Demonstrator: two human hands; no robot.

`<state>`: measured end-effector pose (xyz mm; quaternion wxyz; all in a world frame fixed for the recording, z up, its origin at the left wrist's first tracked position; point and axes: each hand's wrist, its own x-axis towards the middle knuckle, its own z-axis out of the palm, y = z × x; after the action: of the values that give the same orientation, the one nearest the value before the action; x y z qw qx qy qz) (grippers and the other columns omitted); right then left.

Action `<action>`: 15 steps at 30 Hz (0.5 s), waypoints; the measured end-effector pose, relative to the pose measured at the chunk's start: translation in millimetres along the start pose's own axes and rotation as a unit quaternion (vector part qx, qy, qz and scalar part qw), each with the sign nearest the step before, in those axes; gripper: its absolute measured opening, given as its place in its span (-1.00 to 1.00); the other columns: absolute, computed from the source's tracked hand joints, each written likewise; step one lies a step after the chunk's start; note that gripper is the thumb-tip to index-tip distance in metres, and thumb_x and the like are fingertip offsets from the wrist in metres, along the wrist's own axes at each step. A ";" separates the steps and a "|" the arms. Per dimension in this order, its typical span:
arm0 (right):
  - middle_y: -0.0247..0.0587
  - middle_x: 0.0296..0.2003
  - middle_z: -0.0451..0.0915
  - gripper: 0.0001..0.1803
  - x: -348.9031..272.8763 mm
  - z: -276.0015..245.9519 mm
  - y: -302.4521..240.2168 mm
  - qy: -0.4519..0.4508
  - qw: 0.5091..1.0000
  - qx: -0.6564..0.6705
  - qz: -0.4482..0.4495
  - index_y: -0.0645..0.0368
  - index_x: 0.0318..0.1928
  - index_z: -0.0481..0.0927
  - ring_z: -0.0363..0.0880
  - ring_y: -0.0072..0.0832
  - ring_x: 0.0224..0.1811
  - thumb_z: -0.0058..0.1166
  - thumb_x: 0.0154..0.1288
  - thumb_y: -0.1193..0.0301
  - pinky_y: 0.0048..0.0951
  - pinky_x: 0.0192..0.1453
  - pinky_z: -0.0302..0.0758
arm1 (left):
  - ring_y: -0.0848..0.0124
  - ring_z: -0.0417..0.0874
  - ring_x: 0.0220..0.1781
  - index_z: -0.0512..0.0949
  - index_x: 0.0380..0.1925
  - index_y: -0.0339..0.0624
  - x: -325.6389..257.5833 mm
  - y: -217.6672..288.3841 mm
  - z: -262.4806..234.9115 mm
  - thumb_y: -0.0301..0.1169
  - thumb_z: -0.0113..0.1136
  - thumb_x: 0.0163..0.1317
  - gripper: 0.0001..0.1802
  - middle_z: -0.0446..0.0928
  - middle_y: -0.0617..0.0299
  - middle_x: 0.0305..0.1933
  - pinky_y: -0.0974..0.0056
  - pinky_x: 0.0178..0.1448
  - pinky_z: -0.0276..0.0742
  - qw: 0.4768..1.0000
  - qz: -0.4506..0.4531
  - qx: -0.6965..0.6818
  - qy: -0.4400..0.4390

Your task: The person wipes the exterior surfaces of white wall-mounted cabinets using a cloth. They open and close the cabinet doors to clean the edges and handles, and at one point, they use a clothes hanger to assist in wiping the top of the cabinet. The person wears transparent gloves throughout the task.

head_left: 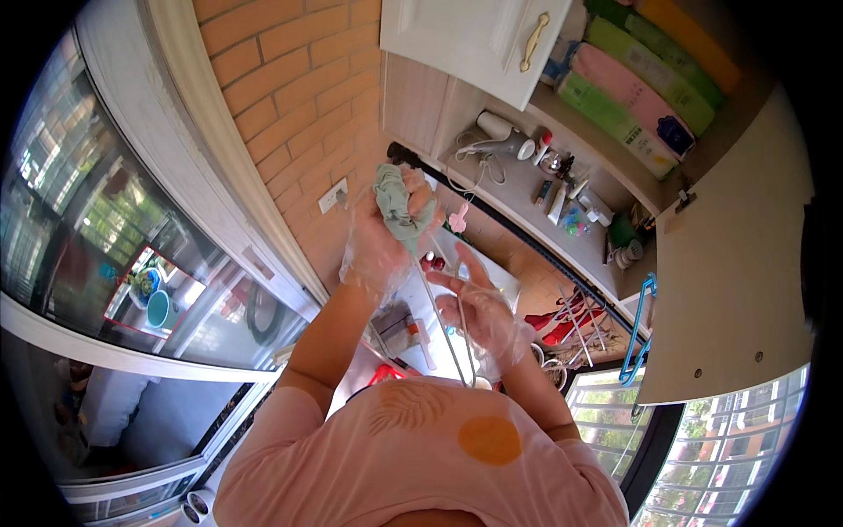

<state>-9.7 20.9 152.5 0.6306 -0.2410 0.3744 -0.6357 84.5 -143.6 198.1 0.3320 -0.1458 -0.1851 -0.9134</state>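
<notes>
Both of my hands wear clear plastic gloves. Closed around a crumpled grey-green cloth (399,206) is my left hand (376,239), raised beside the brick wall. From under the cloth a long, narrow loop of bent wire (439,318) runs down toward my chest; whether the cloth is wrapped on its end is hidden by the hand. My right hand (483,318) is beside the wire loop with its fingers stretched and apart. One side of the loop passes in front of its palm, and I see no grip on it.
A shelf ahead holds a hair dryer (500,132) with its cord and several small bottles. Soft packs (615,123) fill the upper cupboard, whose door (738,281) stands open at right. Blue hangers (638,329) hang there. Left are a wall socket (333,195) and a sliding glass door (132,220).
</notes>
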 end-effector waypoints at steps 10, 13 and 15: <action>-0.04 0.00 0.46 -0.42 -24.8 9.2 31.4 -0.004 0.987 0.148 -0.062 -0.03 0.12 0.35 0.35 0.06 0.13 0.19 0.11 0.10 0.20 0.21 0.25 | 0.41 0.12 -0.56 0.29 -0.48 -0.10 24.8 2.3 30.0 -0.08 -0.21 0.22 -0.67 0.12 0.35 -0.64 0.32 -0.42 0.08 0.986 -0.040 -0.126 -0.105; -0.01 0.00 0.42 -0.22 -34.8 45.7 2.5 -0.140 0.985 0.102 0.012 -0.10 0.31 0.09 0.51 -0.23 -0.08 0.12 0.15 0.02 -0.19 -0.04 0.50 | 0.42 0.08 -0.59 0.28 -0.53 -0.11 33.8 1.4 47.9 0.00 -0.24 0.25 -0.59 0.08 0.37 -0.73 0.35 -0.43 0.05 0.982 -0.071 -0.143 -0.098; -0.01 -0.03 0.44 -0.22 -31.0 39.3 1.5 -0.162 0.969 0.185 -0.020 -0.11 0.30 0.11 0.48 -0.37 -0.29 0.11 0.14 -0.03 -0.42 -0.23 0.45 | 0.43 0.06 -0.59 0.30 -0.50 -0.12 43.7 -2.3 51.8 0.00 -0.27 0.27 -0.57 0.12 0.35 -0.71 0.34 -0.43 0.05 0.977 -0.092 -0.116 -0.152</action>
<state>24.5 44.8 180.2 0.7039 -0.2271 0.1385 -0.6587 58.1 -143.6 260.6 0.1955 -0.3026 -0.1383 -0.9226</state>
